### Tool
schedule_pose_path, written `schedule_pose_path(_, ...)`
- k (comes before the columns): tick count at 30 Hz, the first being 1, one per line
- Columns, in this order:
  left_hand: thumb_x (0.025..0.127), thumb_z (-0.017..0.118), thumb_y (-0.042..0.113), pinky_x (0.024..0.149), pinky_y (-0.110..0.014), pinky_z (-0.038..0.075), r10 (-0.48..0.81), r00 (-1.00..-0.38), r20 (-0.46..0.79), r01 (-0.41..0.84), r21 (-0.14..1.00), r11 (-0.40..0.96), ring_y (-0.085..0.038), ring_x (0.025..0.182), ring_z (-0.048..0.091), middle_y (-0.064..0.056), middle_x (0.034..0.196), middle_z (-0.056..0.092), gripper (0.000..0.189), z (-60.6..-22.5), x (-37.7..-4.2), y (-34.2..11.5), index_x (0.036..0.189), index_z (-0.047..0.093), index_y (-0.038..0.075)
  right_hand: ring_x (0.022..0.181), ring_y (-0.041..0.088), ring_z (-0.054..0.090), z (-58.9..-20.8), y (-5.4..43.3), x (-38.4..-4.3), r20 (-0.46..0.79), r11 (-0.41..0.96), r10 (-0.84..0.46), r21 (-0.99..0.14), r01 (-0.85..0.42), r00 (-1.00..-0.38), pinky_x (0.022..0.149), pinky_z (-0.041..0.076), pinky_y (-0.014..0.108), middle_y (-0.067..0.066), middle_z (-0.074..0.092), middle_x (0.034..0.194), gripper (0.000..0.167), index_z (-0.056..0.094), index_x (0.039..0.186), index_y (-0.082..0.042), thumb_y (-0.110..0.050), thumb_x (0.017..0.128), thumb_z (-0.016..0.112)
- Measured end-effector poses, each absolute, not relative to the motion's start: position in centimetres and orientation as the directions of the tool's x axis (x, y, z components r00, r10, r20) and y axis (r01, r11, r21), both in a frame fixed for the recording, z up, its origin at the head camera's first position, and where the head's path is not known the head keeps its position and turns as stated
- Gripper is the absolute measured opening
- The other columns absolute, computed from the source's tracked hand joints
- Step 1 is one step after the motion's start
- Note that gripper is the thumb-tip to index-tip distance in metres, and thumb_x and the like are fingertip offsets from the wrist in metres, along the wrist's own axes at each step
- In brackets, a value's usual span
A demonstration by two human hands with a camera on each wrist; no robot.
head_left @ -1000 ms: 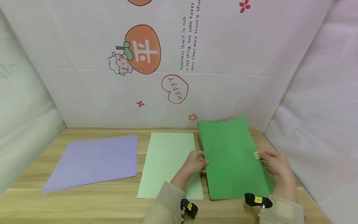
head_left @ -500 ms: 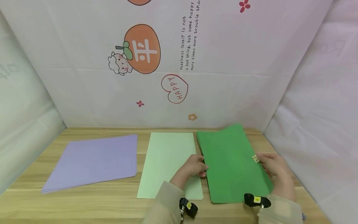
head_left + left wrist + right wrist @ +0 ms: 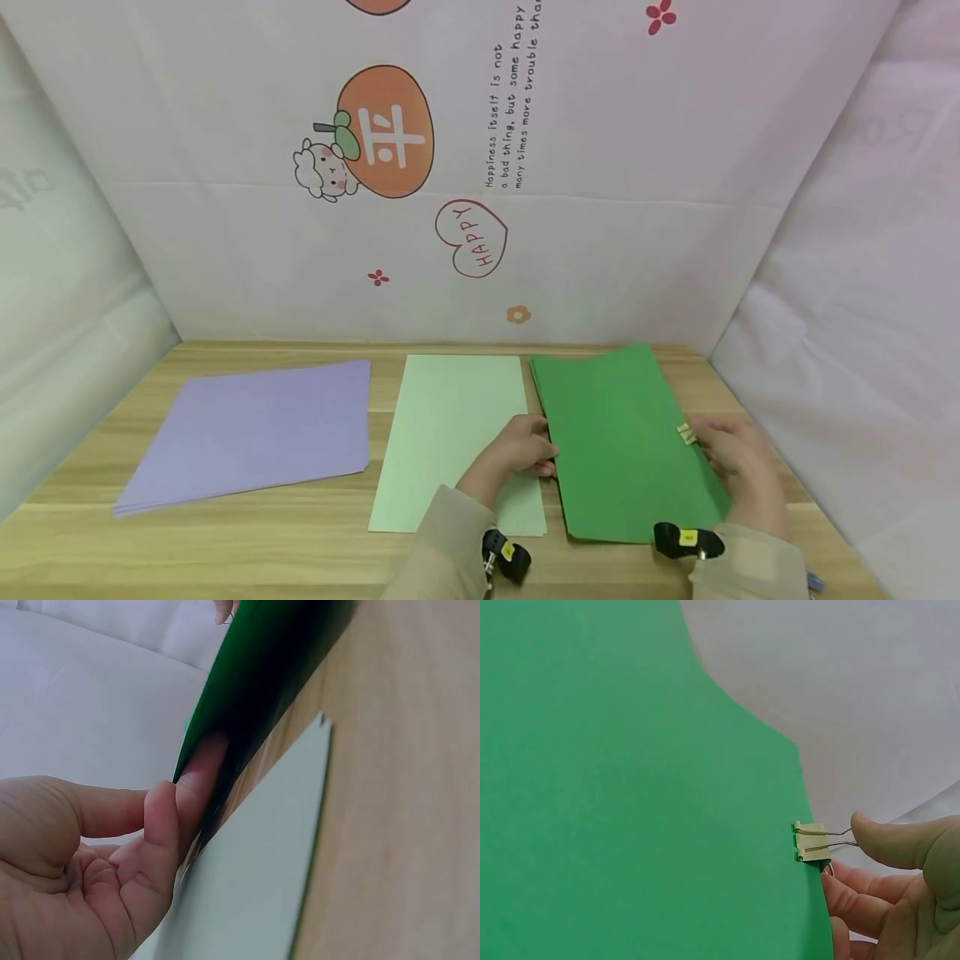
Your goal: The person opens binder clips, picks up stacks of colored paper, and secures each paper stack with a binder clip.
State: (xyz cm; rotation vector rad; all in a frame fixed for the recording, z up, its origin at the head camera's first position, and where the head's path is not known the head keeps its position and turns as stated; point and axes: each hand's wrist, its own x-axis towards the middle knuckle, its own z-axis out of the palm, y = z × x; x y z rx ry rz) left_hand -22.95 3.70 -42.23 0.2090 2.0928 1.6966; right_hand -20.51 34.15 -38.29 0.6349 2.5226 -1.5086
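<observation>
A stack of dark green paper sheets (image 3: 622, 442) is held slightly raised over the right part of the table, its far edge bowed. My left hand (image 3: 517, 446) pinches the stack's left edge, thumb on one side and fingers beneath, as the left wrist view shows. At the right edge a pale yellow binder clip (image 3: 812, 841) sits over the sheets. The thumb of my right hand (image 3: 900, 889) presses the clip's wire handle, with the fingers behind the sheets. Beneath my left hand lie pale green sheets (image 3: 442, 442).
Lilac sheets (image 3: 255, 433) lie askew in a stack on the left of the wooden table (image 3: 225, 550). A small blue item (image 3: 815, 581) shows partly beside the right sleeve. Printed white cloth (image 3: 615, 250) stands behind the table, with white cloth at both sides.
Both hands have lowered the green sheets; their far edge has come down from against the back cloth toward the table. The binder clip has moved down slightly with the right hand.
</observation>
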Motion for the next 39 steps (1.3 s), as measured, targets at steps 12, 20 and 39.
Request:
schedule_pose_path(12, 0.095, 0.062, 0.000, 0.055, -0.020, 0.053, 0.362, -0.899, -0.247, -0.165, 0.956, 0.242, -0.012, 0.057, 0.055, -0.012, 0.114, 0.060, 0.062, -42.2, -22.9, 3.9, 0.151, 0.036, -0.001, 0.103, 0.023, 0.055, -38.8, 34.3, -20.7, -0.316, 0.421, 0.295, -0.804, 0.420, -0.902, 0.087, 0.049, 0.036, 0.021, 0.054, 0.126, 0.065, 0.041, 0.142, 0.012, -0.036, 0.101, 0.055)
schedule_pose_path(20, 0.095, 0.062, -0.001, 0.053, -0.019, 0.052, 0.347, -0.904, -0.251, -0.172, 0.955, 0.242, -0.012, 0.056, 0.056, -0.011, 0.107, 0.061, 0.061, -42.1, -23.1, 4.0, 0.150, 0.038, -0.001, 0.107, 0.029, 0.054, -39.0, 34.3, -20.8, -0.323, 0.434, 0.296, -0.793, 0.428, -0.899, 0.090, 0.050, 0.037, 0.031, 0.048, 0.134, 0.060, 0.041, 0.142, 0.014, -0.028, 0.101, 0.055)
schedule_pose_path(39, 0.093, 0.064, 0.008, 0.096, -0.038, 0.054, 0.326, -0.920, -0.216, -0.105, 0.939, 0.326, -0.024, 0.065, 0.074, -0.010, 0.088, 0.074, 0.053, -39.9, -22.5, 2.1, 0.142, 0.047, -0.002, 0.094, 0.017, 0.061, -38.2, 34.5, -20.3, -0.338, 0.399, 0.288, -0.809, 0.433, -0.896, 0.085, 0.054, 0.031, 0.017, 0.061, 0.111, 0.065, 0.031, 0.144, 0.017, -0.031, 0.105, 0.047)
